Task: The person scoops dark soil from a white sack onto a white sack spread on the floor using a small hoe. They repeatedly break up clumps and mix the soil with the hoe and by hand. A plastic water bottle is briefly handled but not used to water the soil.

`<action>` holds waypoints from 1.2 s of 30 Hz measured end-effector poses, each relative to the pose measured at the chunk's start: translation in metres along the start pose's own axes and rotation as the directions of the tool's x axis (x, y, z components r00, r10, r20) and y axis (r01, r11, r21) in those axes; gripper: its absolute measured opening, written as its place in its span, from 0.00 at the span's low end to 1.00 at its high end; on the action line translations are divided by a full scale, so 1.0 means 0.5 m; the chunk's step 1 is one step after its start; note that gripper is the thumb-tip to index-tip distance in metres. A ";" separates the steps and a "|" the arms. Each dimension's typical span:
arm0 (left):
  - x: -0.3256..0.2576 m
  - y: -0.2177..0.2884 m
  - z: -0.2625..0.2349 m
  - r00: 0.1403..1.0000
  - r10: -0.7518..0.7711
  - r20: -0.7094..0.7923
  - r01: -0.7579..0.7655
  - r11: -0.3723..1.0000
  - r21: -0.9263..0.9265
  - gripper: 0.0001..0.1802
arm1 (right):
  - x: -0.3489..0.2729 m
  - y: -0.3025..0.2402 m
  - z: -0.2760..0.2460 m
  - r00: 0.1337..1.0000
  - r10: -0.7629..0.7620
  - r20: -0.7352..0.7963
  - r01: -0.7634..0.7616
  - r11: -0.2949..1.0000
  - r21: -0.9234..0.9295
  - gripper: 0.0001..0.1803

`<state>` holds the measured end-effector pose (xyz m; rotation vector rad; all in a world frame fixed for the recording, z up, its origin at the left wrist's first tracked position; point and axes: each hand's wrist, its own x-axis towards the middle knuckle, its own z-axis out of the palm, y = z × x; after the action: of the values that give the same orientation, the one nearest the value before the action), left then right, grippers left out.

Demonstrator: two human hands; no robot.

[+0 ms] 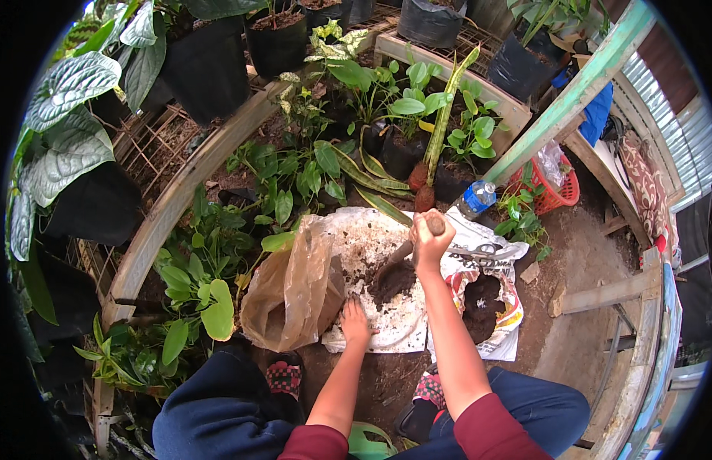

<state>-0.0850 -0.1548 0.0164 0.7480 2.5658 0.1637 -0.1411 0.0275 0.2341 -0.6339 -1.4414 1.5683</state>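
Note:
My right hand (431, 247) is closed around the wooden handle of a hand trowel (390, 268). Its dirt-covered blade tilts down into a small heap of dark soil (397, 285) on a spread white sack (356, 234). My left hand (356, 323) lies flat on the sack's near part, fingers apart, holding nothing. Just left of it stands a crumpled, translucent brown plastic bag (291, 287), its inside mostly hidden. To the right of my right forearm, an opened white sack (509, 318) shows dark soil (482, 305) within.
Beyond the sack are snake plants (448, 115) with reddish-brown root masses and a blue-labelled water bottle (477, 199). Leafy plants (191, 287) crowd the left. A red basket (559, 192) stands behind a green-painted post (570, 88). Black-bagged pots (210, 69) line the wooden frame (168, 195).

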 end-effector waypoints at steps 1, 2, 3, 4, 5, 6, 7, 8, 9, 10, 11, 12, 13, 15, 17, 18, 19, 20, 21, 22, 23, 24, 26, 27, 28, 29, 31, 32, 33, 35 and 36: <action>0.002 -0.004 -0.002 1.000 0.001 -0.008 -0.001 1.000 -0.005 0.69 | 0.012 -0.005 0.005 0.999 -0.049 -0.011 0.049 0.999 -0.017 0.10; -0.015 -0.031 0.012 1.000 -0.022 0.005 0.022 1.000 -0.001 0.69 | -0.019 -0.046 0.035 1.000 0.005 -0.016 -0.004 0.996 0.086 0.10; -0.020 -0.050 0.015 0.999 -0.038 -0.001 0.038 0.999 0.001 0.69 | -0.039 -0.102 0.069 0.999 0.045 -0.017 -0.041 0.981 0.191 0.09; -0.019 -0.052 0.014 0.999 -0.037 -0.010 0.037 0.999 -0.002 0.69 | -0.044 -0.121 0.074 0.995 -0.076 -0.071 0.087 0.983 0.163 0.08; -0.025 -0.056 0.017 0.999 -0.037 -0.011 0.037 0.999 -0.004 0.69 | -0.057 -0.136 0.075 0.990 -0.105 -0.095 0.124 0.968 0.220 0.08; -0.022 -0.042 0.015 1.000 -0.021 -0.008 0.021 1.000 -0.008 0.68 | -0.050 -0.111 0.064 0.980 -0.148 -0.135 0.166 0.978 0.129 0.09; -0.018 -0.029 0.011 1.000 -0.007 -0.005 0.007 1.000 -0.013 0.68 | -0.037 -0.053 0.049 0.966 -0.193 -0.171 0.202 0.979 0.036 0.09; -0.010 -0.011 0.004 1.000 0.012 -0.006 -0.013 1.000 -0.018 0.67 | -0.007 -0.007 0.025 0.972 -0.207 -0.107 0.202 0.977 -0.062 0.10; 0.001 0.011 -0.004 0.999 0.031 -0.024 -0.031 0.999 -0.027 0.67 | 0.026 0.034 -0.001 0.974 -0.223 -0.045 0.214 0.964 -0.160 0.10; 0.002 0.003 -0.004 0.999 0.017 -0.034 -0.018 1.000 -0.026 0.67 | 0.041 0.021 0.016 0.974 -0.216 -0.067 0.208 0.972 -0.107 0.10; -0.013 -0.014 0.005 1.000 -0.003 -0.026 0.002 1.000 -0.023 0.66 | 0.032 -0.006 0.033 0.978 -0.190 -0.089 0.185 0.981 -0.059 0.11; -0.021 -0.037 0.010 1.000 -0.027 -0.017 0.026 1.000 -0.016 0.66 | 0.005 -0.060 0.061 0.993 -0.074 -0.090 0.084 0.990 0.111 0.11; -0.022 -0.045 0.009 0.999 -0.035 -0.013 0.035 0.999 -0.014 0.66 | -0.017 -0.113 0.081 0.985 -0.057 -0.160 0.082 0.984 0.157 0.11; -0.019 -0.045 0.008 0.999 -0.028 -0.020 0.027 1.000 -0.011 0.66 | -0.035 -0.123 0.051 0.970 -0.190 -0.149 0.224 0.936 0.270 0.09; -0.011 -0.013 0.004 0.999 0.021 -0.037 -0.022 1.000 -0.014 0.66 | -0.012 -0.028 0.006 0.952 -0.178 -0.247 0.173 0.984 -0.044 0.11; -0.013 -0.012 0.009 0.999 0.021 -0.027 -0.021 1.000 -0.012 0.66 | -0.004 -0.018 0.000 0.970 -0.143 -0.199 0.128 0.988 -0.084 0.11; -0.008 -0.012 0.009 0.999 0.018 -0.030 -0.018 1.000 -0.008 0.66 | 0.010 -0.017 0.003 0.983 -0.111 -0.149 0.094 0.989 -0.117 0.12; -0.006 -0.009 0.008 0.999 0.018 -0.027 -0.018 1.000 -0.006 0.66 | 0.027 -0.016 -0.001 0.985 -0.121 -0.126 0.116 0.992 -0.048 0.11; -0.013 -0.022 0.012 1.000 0.001 -0.019 -0.001 1.000 -0.002 0.66 | 0.009 -0.037 0.013 0.980 -0.106 -0.171 0.113 0.993 0.029 0.10; -0.013 -0.035 0.009 1.000 -0.021 -0.020 0.021 1.000 -0.002 0.66 | -0.015 -0.096 0.044 0.974 -0.093 -0.208 0.118 0.987 0.110 0.10; -0.022 -0.042 0.013 0.999 -0.040 -0.010 0.040 0.999 -0.006 0.66 | -0.041 -0.146 0.060 0.966 -0.073 -0.246 0.120 0.976 0.180 0.10; -0.025 -0.045 0.013 0.999 -0.031 -0.016 0.031 0.999 -0.012 0.66 | -0.066 -0.173 0.056 0.967 -0.123 -0.224 0.175 0.957 0.231 0.09; -0.015 -0.027 0.006 0.999 0.012 -0.030 -0.013 1.000 -0.026 0.67 | -0.067 -0.084 0.020 0.941 -0.124 -0.316 0.139 0.990 0.024 0.09; -0.010 -0.002 0.000 0.999 0.032 -0.021 -0.033 0.999 -0.024 0.67 | -0.040 -0.009 -0.016 0.929 -0.186 -0.321 0.138 0.977 -0.165 0.10; -0.014 -0.014 0.003 1.000 0.010 -0.005 -0.010 1.000 -0.014 0.67 | -0.041 -0.021 -0.004 0.977 -0.084 -0.197 0.060 0.990 -0.126 0.10; -0.007 -0.005 -0.003 1.000 0.010 -0.003 -0.010 1.000 -0.010 0.67 | -0.019 -0.020 -0.006 0.972 -0.042 -0.230 0.031 0.998 -0.054 0.10; -0.016 -0.024 0.002 1.000 0.005 -0.028 -0.005 1.000 -0.017 0.67 | -0.023 -0.065 0.010 0.938 -0.158 -0.308 0.155 0.987 -0.035 0.10; -0.020 -0.044 0.003 1.000 -0.023 -0.017 0.023 1.000 -0.016 0.66 | -0.059 -0.135 0.039 0.944 -0.021 -0.329 0.076 0.985 0.156 0.08; -0.022 -0.043 0.005 1.000 -0.028 -0.009 0.028 0.999 -0.020 0.66 | -0.068 -0.153 0.021 0.953 -0.119 -0.277 0.193 0.946 0.259 0.06; -0.019 -0.036 0.008 1.000 -0.021 -0.024 0.019 0.999 -0.045 0.67 | -0.071 -0.112 0.019 0.926 -0.077 -0.369 0.137 0.981 0.139 0.07; -0.008 -0.001 0.003 0.999 0.022 -0.039 -0.024 0.998 -0.058 0.67 | -0.034 -0.018 -0.019 0.898 -0.207 -0.388 0.190 0.978 -0.083 0.09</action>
<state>-0.0816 -0.1572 0.0165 0.7593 2.5775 0.2611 -0.1227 0.0169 0.2379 -0.7551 -1.1930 1.1711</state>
